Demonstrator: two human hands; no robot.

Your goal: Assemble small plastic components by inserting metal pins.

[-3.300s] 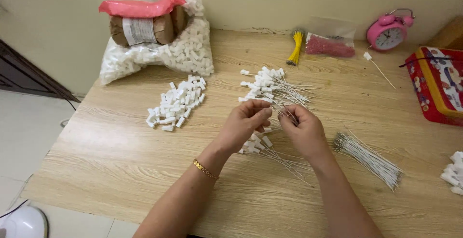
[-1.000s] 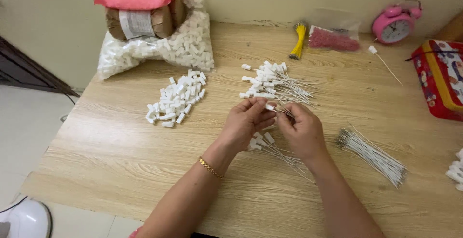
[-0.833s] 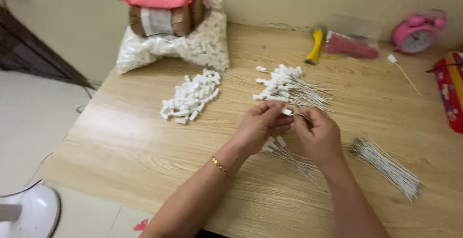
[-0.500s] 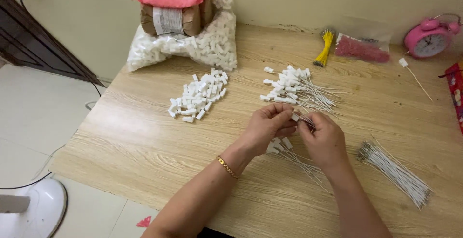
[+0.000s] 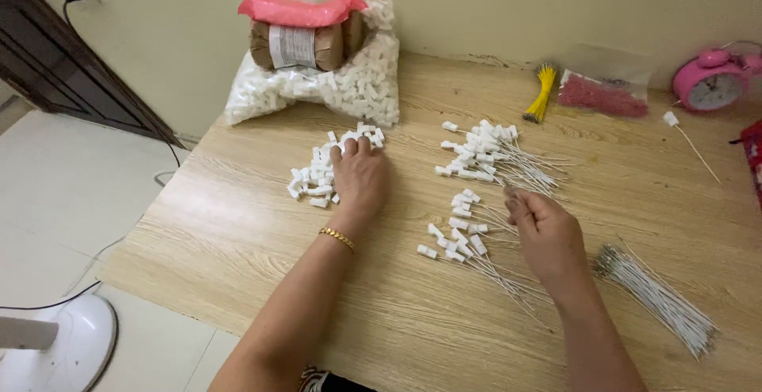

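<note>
I'm seeing 2 pkgs at the table's back edge: a big clear bag of white pieces (image 5: pixel 349 90) by the wall, w/ a pink-topped brown roll bundle (image 5: pixel 305 31) bearing a white label (image 5: pixel 292 46); a small clear bag of pink bits (image 5: pixel 603 94) lying right, near the pink clock.

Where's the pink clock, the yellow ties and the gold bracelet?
pink clock (image 5: pixel 713 84), head view, on its round face.
yellow ties (image 5: pixel 542 95), head view, middle of the bundle.
gold bracelet (image 5: pixel 337 237), head view, on the chain across the left wrist.
</note>
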